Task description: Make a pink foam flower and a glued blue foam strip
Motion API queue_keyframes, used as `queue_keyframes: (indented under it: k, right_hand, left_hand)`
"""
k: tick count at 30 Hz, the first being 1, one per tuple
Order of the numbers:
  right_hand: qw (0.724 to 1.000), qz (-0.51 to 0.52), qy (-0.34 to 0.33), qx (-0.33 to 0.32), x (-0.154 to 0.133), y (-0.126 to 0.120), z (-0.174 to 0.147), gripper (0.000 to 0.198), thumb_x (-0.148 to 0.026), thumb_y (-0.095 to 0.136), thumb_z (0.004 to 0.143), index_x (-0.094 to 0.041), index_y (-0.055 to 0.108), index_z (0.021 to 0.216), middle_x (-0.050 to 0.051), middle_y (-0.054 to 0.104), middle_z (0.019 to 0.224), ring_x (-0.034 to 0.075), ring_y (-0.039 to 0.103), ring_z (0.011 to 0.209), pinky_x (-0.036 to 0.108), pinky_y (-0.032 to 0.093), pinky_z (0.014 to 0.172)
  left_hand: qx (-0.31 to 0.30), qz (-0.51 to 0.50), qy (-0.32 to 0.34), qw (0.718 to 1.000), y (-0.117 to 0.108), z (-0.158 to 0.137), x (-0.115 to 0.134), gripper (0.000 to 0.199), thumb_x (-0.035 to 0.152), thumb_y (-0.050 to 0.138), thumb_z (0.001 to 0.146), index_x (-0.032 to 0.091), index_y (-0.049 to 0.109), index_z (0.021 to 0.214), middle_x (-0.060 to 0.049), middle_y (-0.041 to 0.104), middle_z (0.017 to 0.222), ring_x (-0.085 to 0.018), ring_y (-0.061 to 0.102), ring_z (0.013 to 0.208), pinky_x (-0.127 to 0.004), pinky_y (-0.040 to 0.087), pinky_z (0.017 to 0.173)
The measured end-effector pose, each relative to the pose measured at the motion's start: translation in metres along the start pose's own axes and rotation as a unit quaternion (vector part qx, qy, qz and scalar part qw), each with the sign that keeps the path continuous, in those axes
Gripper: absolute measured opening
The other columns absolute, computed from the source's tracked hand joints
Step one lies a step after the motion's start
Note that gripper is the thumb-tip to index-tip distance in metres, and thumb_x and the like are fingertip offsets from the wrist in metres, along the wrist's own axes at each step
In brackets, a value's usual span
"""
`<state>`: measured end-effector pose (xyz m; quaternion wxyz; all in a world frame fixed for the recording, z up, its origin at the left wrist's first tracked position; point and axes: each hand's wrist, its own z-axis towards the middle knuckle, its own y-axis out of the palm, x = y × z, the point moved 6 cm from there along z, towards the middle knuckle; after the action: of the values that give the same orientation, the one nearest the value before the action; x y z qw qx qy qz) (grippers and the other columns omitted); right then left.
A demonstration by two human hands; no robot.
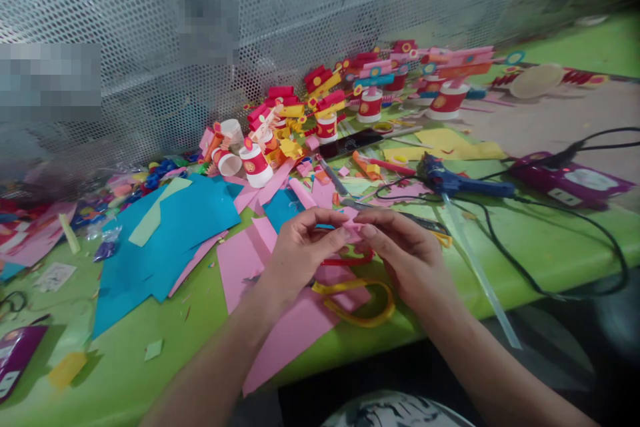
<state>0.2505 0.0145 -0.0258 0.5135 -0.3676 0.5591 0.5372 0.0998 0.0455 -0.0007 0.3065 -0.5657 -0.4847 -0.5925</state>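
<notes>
Between my fingertips is a small piece of pink paper (353, 232), pinched from both sides. My left hand (310, 240) is closed on its left edge with thumb and fingers, and my right hand (407, 247) grips the right edge the same way. Just beneath the hands lie scissors with yellow handles (387, 307), partly hidden, and a red handle loop (357, 259). Under these, pink paper sheets (295, 340) are spread on the green tabletop (200, 333). A blue glue gun (465, 183) with a long clear glue stick (480, 273) rests to the right.
Blue paper sheets (170, 233) cover the left side. Decorated paper cups (257, 163) stand in rows along the perforated metal screen (280, 7). A black cable (500, 240) loops near the right front edge, by a purple power strip (575, 180). Paper scraps lie scattered around.
</notes>
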Motion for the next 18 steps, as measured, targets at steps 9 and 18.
queue_keyframes:
  k: [9, 18]
  right_hand:
    - [0.999, 0.034, 0.01, -0.041, 0.0, 0.009, 0.001, 0.024, -0.034, 0.085, 0.077, -0.029, 0.075, 0.099, 0.0, 0.074, 0.088, 0.015, 0.07, 0.077, 0.03, 0.064, 0.072]
    - [0.996, 0.066, 0.048, -0.031, 0.004, 0.006, 0.001, 0.024, -0.037, 0.086, 0.076, -0.03, 0.076, 0.097, -0.001, 0.075, 0.09, 0.015, 0.071, 0.075, 0.029, 0.063, 0.068]
  left_hand:
    - [-0.017, -0.105, -0.037, 0.994, 0.001, 0.001, -0.008, 0.019, 0.027, 0.084, 0.077, 0.019, 0.074, 0.092, -0.001, 0.076, 0.087, -0.016, 0.074, 0.079, -0.032, 0.063, 0.079]
    - [-0.032, -0.247, -0.161, 0.955, 0.007, 0.001, -0.021, 0.011, 0.022, 0.08, 0.084, 0.015, 0.076, 0.091, -0.002, 0.075, 0.085, -0.01, 0.073, 0.075, -0.017, 0.063, 0.071]
